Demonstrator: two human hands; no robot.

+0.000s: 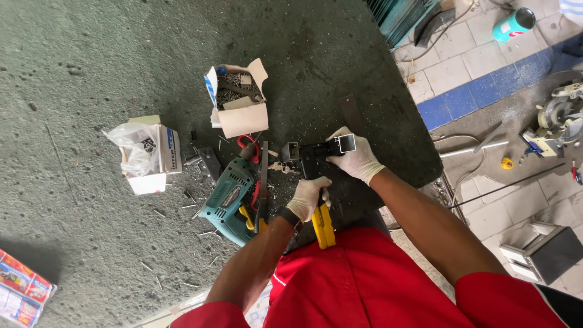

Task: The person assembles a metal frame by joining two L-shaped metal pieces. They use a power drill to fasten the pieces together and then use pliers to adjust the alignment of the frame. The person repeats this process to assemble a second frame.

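Currently both gloved hands are working one tool near the table's 4 o'clock edge. The left hand (308, 197) is clenching around the yellow handles (323, 226) of a black hand riveter (310, 159), handles looking nearly closed together. The right hand (357, 159) is gripping a short piece of square metal tube (346, 143), holding it against the riveter's head at about 1 o'clock from the left hand.

Progress, as a judgement: the squeeze seems under way; whether a rivet is already set is hidden by the tool head. No finished joints are showing.

Surroundings: a teal electric drill (229, 200) is lying just beside the left hand, at its 9 o'clock, with a red-handled tool (247, 143) near its chuck. An open carton of screws (238, 97) is sitting at 11 o'clock; a second small box with a plastic bag (146, 155) is lying farther out at 9 o'clock. Loose screws are littering the rough green table (91, 73). A flat metal strip (352, 112) is lying just past the tube. Nothing is crowding the hands.
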